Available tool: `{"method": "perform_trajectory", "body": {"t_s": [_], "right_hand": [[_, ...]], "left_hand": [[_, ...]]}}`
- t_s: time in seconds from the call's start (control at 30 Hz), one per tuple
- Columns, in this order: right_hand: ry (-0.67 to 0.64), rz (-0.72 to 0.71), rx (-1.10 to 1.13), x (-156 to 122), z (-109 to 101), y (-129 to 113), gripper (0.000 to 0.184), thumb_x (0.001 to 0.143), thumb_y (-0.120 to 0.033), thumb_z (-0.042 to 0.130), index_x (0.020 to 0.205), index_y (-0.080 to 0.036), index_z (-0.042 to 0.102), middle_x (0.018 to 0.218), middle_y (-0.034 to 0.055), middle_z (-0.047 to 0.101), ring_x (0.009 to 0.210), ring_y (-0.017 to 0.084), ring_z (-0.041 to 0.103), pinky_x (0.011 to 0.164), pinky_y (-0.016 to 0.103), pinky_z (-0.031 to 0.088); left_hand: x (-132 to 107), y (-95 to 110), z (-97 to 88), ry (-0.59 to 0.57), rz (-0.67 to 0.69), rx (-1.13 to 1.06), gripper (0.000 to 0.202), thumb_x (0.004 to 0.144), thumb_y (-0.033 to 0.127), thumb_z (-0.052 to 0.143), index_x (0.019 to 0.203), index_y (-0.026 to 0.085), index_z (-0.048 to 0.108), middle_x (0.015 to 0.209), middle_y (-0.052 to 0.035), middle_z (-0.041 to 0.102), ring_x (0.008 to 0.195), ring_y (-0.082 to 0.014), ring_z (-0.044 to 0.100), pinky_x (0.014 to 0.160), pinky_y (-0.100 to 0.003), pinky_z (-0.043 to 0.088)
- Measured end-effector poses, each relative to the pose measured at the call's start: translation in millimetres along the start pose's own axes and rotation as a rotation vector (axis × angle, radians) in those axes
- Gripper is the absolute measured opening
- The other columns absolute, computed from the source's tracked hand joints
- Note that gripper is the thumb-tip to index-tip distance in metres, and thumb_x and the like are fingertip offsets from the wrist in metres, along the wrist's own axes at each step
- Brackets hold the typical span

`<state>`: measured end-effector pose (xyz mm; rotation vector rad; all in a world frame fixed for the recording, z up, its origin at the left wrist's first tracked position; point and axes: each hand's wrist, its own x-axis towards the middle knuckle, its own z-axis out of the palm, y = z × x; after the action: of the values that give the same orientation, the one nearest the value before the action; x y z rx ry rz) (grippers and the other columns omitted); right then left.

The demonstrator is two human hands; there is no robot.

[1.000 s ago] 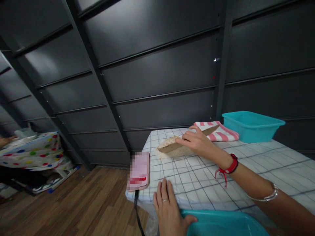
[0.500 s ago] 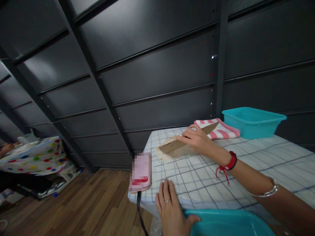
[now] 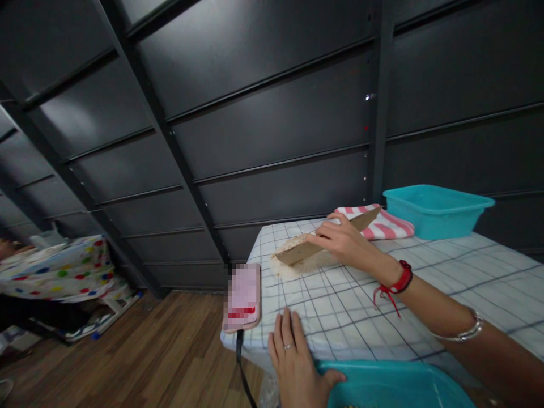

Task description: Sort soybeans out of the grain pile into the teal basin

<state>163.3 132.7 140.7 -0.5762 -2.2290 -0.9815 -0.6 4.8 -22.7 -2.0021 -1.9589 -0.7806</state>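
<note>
A flat strip of brown cardboard (image 3: 293, 255) stands on its long edge on the table, and my right hand (image 3: 342, 238) grips its upper side. Pale crumbly material (image 3: 283, 271), too fine to name, lies along both sides of the strip. My left hand (image 3: 295, 357) is spread with its fingers flat on the tablecloth (image 3: 340, 317). Its thumb rests over the rim of a turquoise basin (image 3: 382, 368) at the bottom edge, whose inside is mostly cut off. Past the strip's far end lies a pink-and-white striped cloth (image 3: 389, 225).
A second turquoise basin (image 3: 437, 218) stands at the back right. On the left table edge lies a pink phone (image 3: 244, 294) with a black cable (image 3: 241, 362) hanging down. Further left, another person is partly visible by a dotted tablecloth (image 3: 85, 272). A dark panelled wall (image 3: 272, 136) rises behind.
My right hand and the cardboard strip have shifted slightly to the right over the pale crumbs. My left hand stays in place.
</note>
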Motion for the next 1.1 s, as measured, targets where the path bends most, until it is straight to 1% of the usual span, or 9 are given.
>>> {"method": "perform_trajectory", "body": {"t_s": [0.13,0.3,0.4,0.53,0.7,0.8,0.87,0.97,1.1], "right_hand": [[0.042,0.055,-0.029,0.1,-0.4,-1.7,0.028,0.084,-0.008,0.030,0.091,-0.017,0.055,0.069,0.0017,0.056,0.067,0.013,0.044,0.080,0.035,0.025],[-0.019,0.006,0.014,1.5,6.3,-9.0,0.027,0.083,-0.007,0.031,0.093,-0.017,0.055,0.067,0.0007,0.055,0.066,0.013,0.044,0.079,0.034,0.026],[0.006,-0.004,0.059,0.8,0.3,-3.7,0.029,0.080,-0.004,0.031,0.094,-0.017,0.054,0.070,0.0012,0.056,0.068,0.013,0.045,0.080,0.034,0.026],[0.034,0.012,0.065,-0.6,-7.6,2.1,0.030,0.077,-0.003,0.033,0.095,-0.016,0.053,0.073,0.0021,0.057,0.070,0.013,0.046,0.081,0.035,0.026],[0.010,-0.031,0.051,-0.1,-5.0,-3.0,0.030,0.078,-0.003,0.031,0.093,-0.017,0.053,0.068,0.0013,0.056,0.066,0.014,0.046,0.078,0.035,0.027],[0.052,0.020,0.076,1.3,-6.6,-7.3,0.030,0.076,-0.002,0.031,0.093,-0.016,0.052,0.071,0.0023,0.057,0.068,0.014,0.047,0.078,0.035,0.028],[0.073,0.027,0.106,2.7,-11.4,-11.4,0.033,0.073,0.000,0.031,0.094,-0.016,0.051,0.073,0.0024,0.057,0.069,0.014,0.047,0.078,0.034,0.028],[0.028,-0.040,0.146,5.3,-22.3,-20.5,0.039,0.068,0.002,0.032,0.097,-0.016,0.050,0.071,0.0011,0.056,0.066,0.014,0.045,0.077,0.033,0.028],[-0.071,-0.120,0.165,8.2,-32.2,-31.5,0.036,0.068,0.000,0.034,0.096,-0.015,0.051,0.066,0.0012,0.053,0.063,0.014,0.043,0.073,0.033,0.028]], "left_hand": [[0.3,7.1,-3.5,0.032,-0.035,-0.006,0.105,0.040,0.064,0.064,0.125,0.011,0.029,0.130,-0.0182,0.036,0.120,-0.0349,0.026,0.098,-0.054,0.019],[1.2,9.9,-7.0,0.019,-0.040,-0.009,0.103,0.042,0.058,0.067,0.124,0.011,0.028,0.129,-0.0185,0.037,0.120,-0.0347,0.026,0.097,-0.054,0.019],[1.5,12.5,-9.0,0.030,-0.056,-0.008,0.101,0.042,0.052,0.070,0.124,0.010,0.028,0.128,-0.0186,0.037,0.121,-0.0346,0.025,0.097,-0.054,0.020],[2.1,17.0,-11.8,0.040,-0.068,0.009,0.101,0.040,0.044,0.073,0.124,0.010,0.027,0.128,-0.0192,0.037,0.121,-0.0345,0.024,0.097,-0.054,0.020],[2.8,18.6,-13.7,0.019,-0.085,0.012,0.100,0.039,0.043,0.073,0.122,0.010,0.029,0.128,-0.0182,0.037,0.121,-0.0338,0.025,0.098,-0.054,0.020],[3.0,18.9,-14.2,0.024,-0.091,0.016,0.100,0.038,0.042,0.074,0.122,0.010,0.029,0.129,-0.0176,0.037,0.120,-0.0333,0.025,0.099,-0.053,0.019],[3.0,19.0,-14.2,0.026,-0.087,0.010,0.100,0.039,0.043,0.074,0.123,0.010,0.029,0.129,-0.0173,0.037,0.120,-0.0334,0.026,0.099,-0.053,0.019],[2.9,18.4,-13.7,0.024,-0.087,0.001,0.100,0.040,0.045,0.072,0.123,0.010,0.029,0.129,-0.0177,0.037,0.120,-0.0343,0.025,0.098,-0.054,0.019],[2.6,15.8,-12.7,0.009,-0.089,-0.002,0.099,0.043,0.047,0.070,0.124,0.010,0.028,0.129,-0.0190,0.035,0.121,-0.0354,0.024,0.098,-0.056,0.019]]}}
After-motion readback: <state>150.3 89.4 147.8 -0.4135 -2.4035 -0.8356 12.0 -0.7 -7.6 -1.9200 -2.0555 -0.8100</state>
